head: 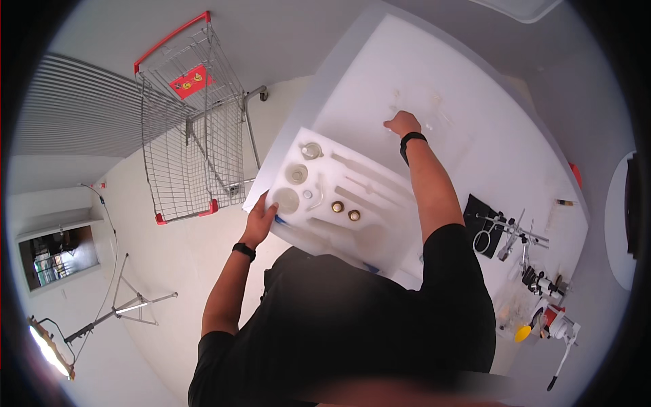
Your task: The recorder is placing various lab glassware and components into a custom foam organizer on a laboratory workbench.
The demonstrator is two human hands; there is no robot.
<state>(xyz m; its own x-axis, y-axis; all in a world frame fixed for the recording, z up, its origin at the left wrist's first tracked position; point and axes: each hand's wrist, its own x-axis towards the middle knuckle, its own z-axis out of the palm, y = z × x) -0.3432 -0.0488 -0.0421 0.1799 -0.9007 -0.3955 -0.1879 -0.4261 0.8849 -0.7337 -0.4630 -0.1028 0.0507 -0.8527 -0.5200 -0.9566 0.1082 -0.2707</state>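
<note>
A white foam tray (325,175) with cut-out slots lies in front of me at the table's near side. My left hand (260,220) grips its left corner, thumb on the top face beside a glass beaker (286,200). Other recesses hold a glass flask (311,150), another glass vessel (297,174) and two small gold-capped bottles (337,206). A thin glass tube (368,188) rests in a long slot. My right hand (403,123) reaches past the tray, low over the white table (366,71). Small transparent pieces (430,126) lie near it; whether its fingers hold one is hidden.
Metal lab stand clamps (513,234) and a black pouch (480,224) lie on the table's right side. Further down are a yellow disc (523,333) and a white hand-cranked device (562,325). A shopping cart (193,152) and a lamp tripod (122,308) stand at left.
</note>
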